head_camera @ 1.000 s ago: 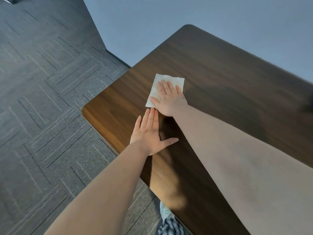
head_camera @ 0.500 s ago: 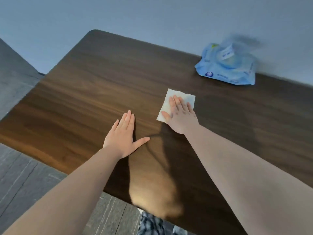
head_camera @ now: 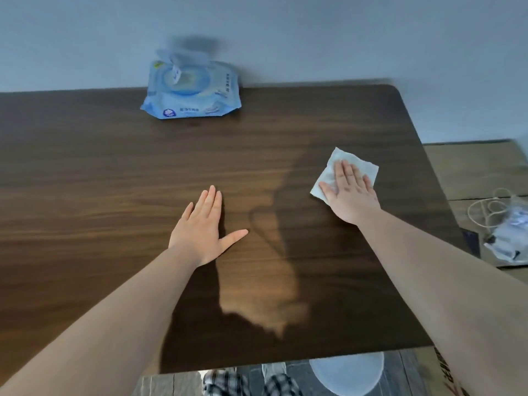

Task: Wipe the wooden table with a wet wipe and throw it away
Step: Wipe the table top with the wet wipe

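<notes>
Dark brown wooden table (head_camera: 114, 172) fills view, near edge at bottom. Left hand (head_camera: 203, 230) lies flat on tabletop near middle, palm down, fingers straight and together, thumb spread, grasping nothing. Farther and to right, right hand (head_camera: 353, 195) presses flat on white wet wipe (head_camera: 341, 167), fingers extended, not clenched; wipe lies near table's right edge. At far edge, against grey wall (head_camera: 314, 38), blue pack of wipes (head_camera: 191, 92), flap raised.
</notes>
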The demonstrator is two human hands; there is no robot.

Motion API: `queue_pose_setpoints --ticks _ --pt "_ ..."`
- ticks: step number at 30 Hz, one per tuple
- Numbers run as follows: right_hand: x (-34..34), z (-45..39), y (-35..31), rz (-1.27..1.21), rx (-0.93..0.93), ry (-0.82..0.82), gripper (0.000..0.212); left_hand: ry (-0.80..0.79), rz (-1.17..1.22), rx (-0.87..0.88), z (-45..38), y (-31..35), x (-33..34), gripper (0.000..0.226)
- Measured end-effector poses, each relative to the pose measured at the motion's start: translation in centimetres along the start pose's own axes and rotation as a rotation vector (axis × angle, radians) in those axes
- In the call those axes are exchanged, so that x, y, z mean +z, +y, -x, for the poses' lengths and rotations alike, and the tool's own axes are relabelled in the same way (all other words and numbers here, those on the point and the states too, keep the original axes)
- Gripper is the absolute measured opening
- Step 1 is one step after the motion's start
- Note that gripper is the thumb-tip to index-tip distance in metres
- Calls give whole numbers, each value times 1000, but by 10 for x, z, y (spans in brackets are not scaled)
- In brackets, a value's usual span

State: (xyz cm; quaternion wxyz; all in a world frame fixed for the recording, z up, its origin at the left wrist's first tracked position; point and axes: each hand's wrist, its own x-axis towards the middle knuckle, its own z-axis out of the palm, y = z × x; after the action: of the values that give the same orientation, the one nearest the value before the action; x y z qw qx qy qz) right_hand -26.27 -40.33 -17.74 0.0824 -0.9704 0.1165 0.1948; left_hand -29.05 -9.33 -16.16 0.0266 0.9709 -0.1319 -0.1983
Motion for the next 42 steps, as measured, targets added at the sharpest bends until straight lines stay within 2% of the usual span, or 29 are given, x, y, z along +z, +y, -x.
queue_pose_setpoints --ticks 5,9,14,18,21,24,34,38,42 --pt "-5 4 50 -16 101 7 70 -108 -49 -32 -6 24 7 114" --pt "-5 9 69 -15 158 6 69 -131 -62 -41 -9 25 7 113" --pt "-2 9 66 -30 208 1 68 -79 -27 -18 -7 24 10 112" --pt "-1 9 39 -42 240 0 69 -32 0 48 -6 9 9 107" --pt "4 10 -5 -18 171 -9 69 -2 29 39 4 -20 10 105" --pt "13 9 -65 14 81 -24 68 20 47 -40 24 -67 14 106" --pt "53 21 -320 105 -312 -47 69 38 76 -457 128 -272 19 118" --pt "75 36 -417 136 -458 -29 68 -28 91 -641 174 -347 27 129" --pt "95 49 -498 170 -583 -16 69 -13 158 -656 196 -374 44 126"
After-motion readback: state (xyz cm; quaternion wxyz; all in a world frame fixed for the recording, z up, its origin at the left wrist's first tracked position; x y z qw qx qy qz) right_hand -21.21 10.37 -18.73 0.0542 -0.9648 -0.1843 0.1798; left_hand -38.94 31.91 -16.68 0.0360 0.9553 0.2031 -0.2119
